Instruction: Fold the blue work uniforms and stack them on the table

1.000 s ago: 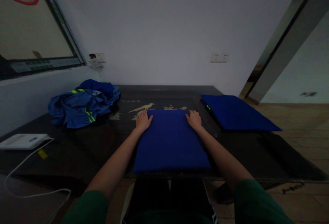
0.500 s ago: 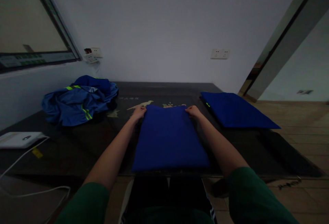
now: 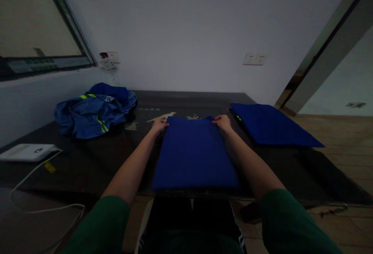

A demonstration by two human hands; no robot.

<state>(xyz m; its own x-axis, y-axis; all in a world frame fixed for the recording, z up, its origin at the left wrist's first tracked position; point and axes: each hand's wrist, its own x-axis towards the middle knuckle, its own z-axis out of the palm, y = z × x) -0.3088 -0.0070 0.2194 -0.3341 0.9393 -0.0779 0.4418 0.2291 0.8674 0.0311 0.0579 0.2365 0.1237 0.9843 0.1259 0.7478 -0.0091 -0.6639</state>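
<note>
Head view: left hand (image 3: 160,125) and right hand (image 3: 223,123) pinched far corners of blue cloth (image 3: 194,155) lying by the table's (image 3: 96,159) near edge.

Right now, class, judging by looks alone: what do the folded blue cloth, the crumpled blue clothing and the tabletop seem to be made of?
Folded blue cloth: matte fabric, fiber unclear; its far edge sags softly.
Crumpled blue clothing: thin fabric, perhaps synthetic, since it bunches into many creases.
Tabletop: smooth, dark, with a faint sheen, perhaps glass or lacquered wood; dim light leaves that open.

The left hand (image 3: 160,125) and right hand (image 3: 223,123) grip the far corners of a folded blue cloth (image 3: 195,155).
</note>
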